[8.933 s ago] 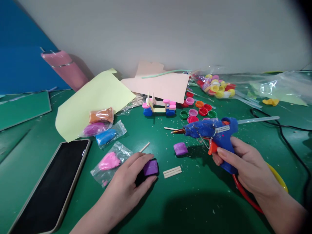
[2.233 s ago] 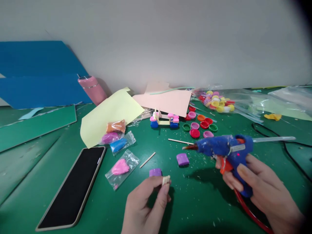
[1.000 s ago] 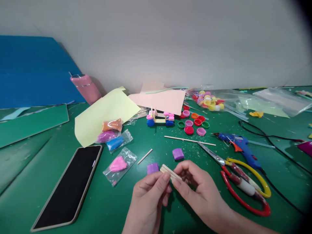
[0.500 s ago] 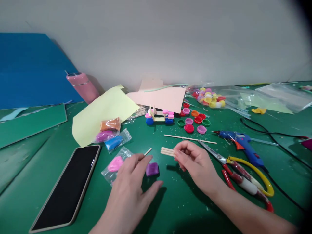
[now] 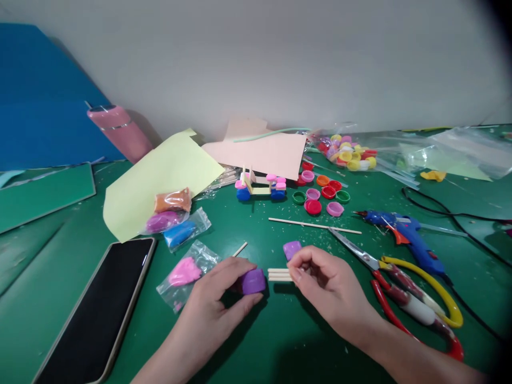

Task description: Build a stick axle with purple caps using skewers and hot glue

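Observation:
My left hand [image 5: 224, 293] has its thumb and fingers closed around a purple clay block [image 5: 253, 281] low over the green table. Between thumb and fingertips, my right hand [image 5: 328, 282] pinches several short wooden sticks [image 5: 279, 274] lying side by side, their ends pointing at the block. Beyond the right fingers is a second purple piece [image 5: 292, 249], partly covered by them; whether they touch it I cannot tell. Past my left fingers a thin stick [image 5: 240, 249] pokes out, its lower end hidden. Left of that hand lies a clear bag with pink clay [image 5: 185, 271].
Scissors [image 5: 360, 250] and a blue glue gun [image 5: 408, 234] with its cord lie to the right. A small toy car [image 5: 261, 186], bottle caps [image 5: 313, 206] and a long thin stick [image 5: 312, 225] sit ahead. A phone [image 5: 96, 309] lies left; a pink tumbler [image 5: 120, 130] leans behind.
My left hand has closed on the purple block. My right hand with the sticks is slightly lower, and a second purple piece now shows behind it. The view has shifted slightly.

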A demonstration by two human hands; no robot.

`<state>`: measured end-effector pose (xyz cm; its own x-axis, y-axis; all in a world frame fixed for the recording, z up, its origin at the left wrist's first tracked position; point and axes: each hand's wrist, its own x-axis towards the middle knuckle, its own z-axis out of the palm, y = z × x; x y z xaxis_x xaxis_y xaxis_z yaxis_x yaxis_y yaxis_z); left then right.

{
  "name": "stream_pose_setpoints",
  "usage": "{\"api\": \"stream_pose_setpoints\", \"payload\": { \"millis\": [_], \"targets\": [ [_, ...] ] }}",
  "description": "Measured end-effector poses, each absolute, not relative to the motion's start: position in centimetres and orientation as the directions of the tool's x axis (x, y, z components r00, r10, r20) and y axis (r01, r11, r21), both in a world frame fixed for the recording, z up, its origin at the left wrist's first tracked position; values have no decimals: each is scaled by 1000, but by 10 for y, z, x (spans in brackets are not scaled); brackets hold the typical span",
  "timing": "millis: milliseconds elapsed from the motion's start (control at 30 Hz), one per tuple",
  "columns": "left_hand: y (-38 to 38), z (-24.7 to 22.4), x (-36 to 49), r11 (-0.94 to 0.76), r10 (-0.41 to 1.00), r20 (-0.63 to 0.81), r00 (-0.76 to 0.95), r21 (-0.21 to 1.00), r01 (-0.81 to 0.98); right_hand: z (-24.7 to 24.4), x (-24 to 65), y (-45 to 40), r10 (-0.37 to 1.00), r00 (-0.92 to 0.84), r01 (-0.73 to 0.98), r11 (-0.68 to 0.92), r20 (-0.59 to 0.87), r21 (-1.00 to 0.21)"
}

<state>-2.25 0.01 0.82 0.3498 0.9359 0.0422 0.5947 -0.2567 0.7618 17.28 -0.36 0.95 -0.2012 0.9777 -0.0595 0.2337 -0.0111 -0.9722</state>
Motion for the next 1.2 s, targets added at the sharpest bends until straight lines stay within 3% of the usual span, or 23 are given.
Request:
{"api": "stream_pose_setpoints", "payload": {
  "millis": [167,533,833,1200],
  "targets": [
    [-3,4,-21,-323,925,124,360,758,566,10,172,-6,983,-185,336,47,-16,-941],
    [-6,2,-18,-487,870,264,416,592,642,6,170,-9,979,-202,409,106,23,-906],
    [-9,4,-17,-456,884,219,412,592,665,4,168,-9,972,-233,426,116,15,-897],
    [-7,6,-17,-407,893,155,422,676,614,1,170,-7,957,-286,396,72,-49,-915]
  ]
}}
